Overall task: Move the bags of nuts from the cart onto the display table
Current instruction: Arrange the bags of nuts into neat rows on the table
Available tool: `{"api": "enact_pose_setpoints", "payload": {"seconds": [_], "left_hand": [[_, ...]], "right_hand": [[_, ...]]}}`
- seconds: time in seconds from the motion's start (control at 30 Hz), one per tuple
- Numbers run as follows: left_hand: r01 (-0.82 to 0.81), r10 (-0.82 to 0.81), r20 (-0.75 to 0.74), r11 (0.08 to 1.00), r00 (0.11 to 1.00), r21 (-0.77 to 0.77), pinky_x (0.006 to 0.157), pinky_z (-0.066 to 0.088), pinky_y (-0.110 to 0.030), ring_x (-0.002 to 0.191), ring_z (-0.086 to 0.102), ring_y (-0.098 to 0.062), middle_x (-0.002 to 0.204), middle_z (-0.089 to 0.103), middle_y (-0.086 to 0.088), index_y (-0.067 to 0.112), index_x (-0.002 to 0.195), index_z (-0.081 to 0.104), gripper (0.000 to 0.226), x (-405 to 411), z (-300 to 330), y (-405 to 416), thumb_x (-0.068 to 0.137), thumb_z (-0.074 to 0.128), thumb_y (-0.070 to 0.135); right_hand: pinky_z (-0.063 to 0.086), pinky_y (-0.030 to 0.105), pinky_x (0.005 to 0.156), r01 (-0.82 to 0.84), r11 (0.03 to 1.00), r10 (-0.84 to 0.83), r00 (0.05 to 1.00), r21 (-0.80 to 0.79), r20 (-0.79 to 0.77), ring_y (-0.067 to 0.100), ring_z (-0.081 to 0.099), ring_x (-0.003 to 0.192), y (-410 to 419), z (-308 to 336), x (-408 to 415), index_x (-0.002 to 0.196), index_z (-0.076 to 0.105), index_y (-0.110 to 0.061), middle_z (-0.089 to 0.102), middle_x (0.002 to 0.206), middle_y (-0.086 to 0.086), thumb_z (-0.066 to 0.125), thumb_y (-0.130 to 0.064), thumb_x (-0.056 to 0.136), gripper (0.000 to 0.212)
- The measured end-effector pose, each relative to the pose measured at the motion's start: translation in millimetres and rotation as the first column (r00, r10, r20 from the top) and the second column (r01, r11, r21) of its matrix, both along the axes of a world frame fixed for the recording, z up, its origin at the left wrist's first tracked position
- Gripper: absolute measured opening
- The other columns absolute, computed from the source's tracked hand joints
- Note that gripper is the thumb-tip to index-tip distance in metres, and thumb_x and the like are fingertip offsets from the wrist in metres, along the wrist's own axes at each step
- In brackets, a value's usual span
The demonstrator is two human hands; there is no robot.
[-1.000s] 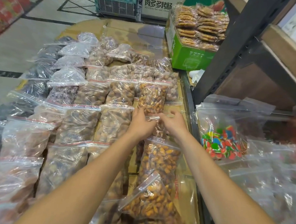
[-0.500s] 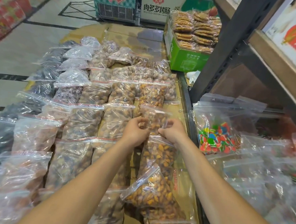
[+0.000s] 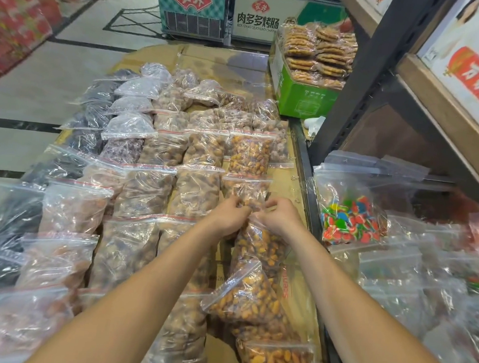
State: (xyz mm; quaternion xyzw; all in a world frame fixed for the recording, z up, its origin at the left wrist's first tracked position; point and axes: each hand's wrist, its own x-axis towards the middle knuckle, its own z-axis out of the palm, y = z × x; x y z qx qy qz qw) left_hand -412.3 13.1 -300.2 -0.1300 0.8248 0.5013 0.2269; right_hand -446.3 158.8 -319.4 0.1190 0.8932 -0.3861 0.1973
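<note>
Nut bag (image 3: 245,191) at frame centre, laid on table (image 3: 289,190), pinched at its near edge by left hand (image 3: 228,215) and right hand (image 3: 279,215), both closed on it, candy bag (image 3: 348,219) seen right.

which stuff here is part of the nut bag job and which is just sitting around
Part of the job:
- left hand and right hand, both on one bag of nuts
- rows of nut bags
- cardboard-covered display table

Just lying about:
- bag of coloured candy
- green box of packed biscuits
- metal shelf post
</note>
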Motion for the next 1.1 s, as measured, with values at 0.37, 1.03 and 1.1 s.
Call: {"api": "enact_pose_setpoints", "payload": {"seconds": [0.37,1.03,1.1], "left_hand": [[-0.095,0.098,-0.028,0.991,0.995,0.098,0.070,0.057,-0.032,0.094,0.066,-0.024,0.120,0.063,-0.010,0.014,0.150,0.040,0.069,21.5,0.4,9.3,0.088,0.062,0.036],[-0.210,0.241,-0.133,0.955,0.961,0.211,0.053,0.049,-0.021,0.079,0.069,-0.020,0.124,0.064,-0.006,0.016,0.150,0.041,0.060,30.3,-8.5,6.1,0.093,0.062,0.016],[-0.228,0.259,-0.179,0.957,0.949,0.179,0.056,0.053,-0.024,0.070,0.064,-0.013,0.122,0.057,0.005,0.021,0.149,0.040,0.058,40.4,-5.4,4.6,0.095,0.060,0.016]], "right_hand": [[0.055,0.035,0.078,-0.104,0.959,0.141,0.982,0.263,-0.128,0.025,0.064,0.089,-3.7,2.1,11.4,0.096,0.067,-0.015,0.071,0.100,0.005,0.066,-0.027,0.093,0.012],[0.050,0.028,0.076,0.019,0.999,-0.025,0.987,-0.042,-0.160,0.019,0.068,0.096,10.9,-3.7,4.4,0.102,0.074,-0.017,0.072,0.102,0.000,0.075,-0.022,0.089,0.014],[0.048,0.027,0.079,0.056,0.998,-0.056,0.969,-0.004,-0.239,0.017,0.064,0.097,17.1,8.1,12.4,0.114,0.072,-0.016,0.070,0.107,-0.002,0.066,-0.025,0.093,0.023]]}}
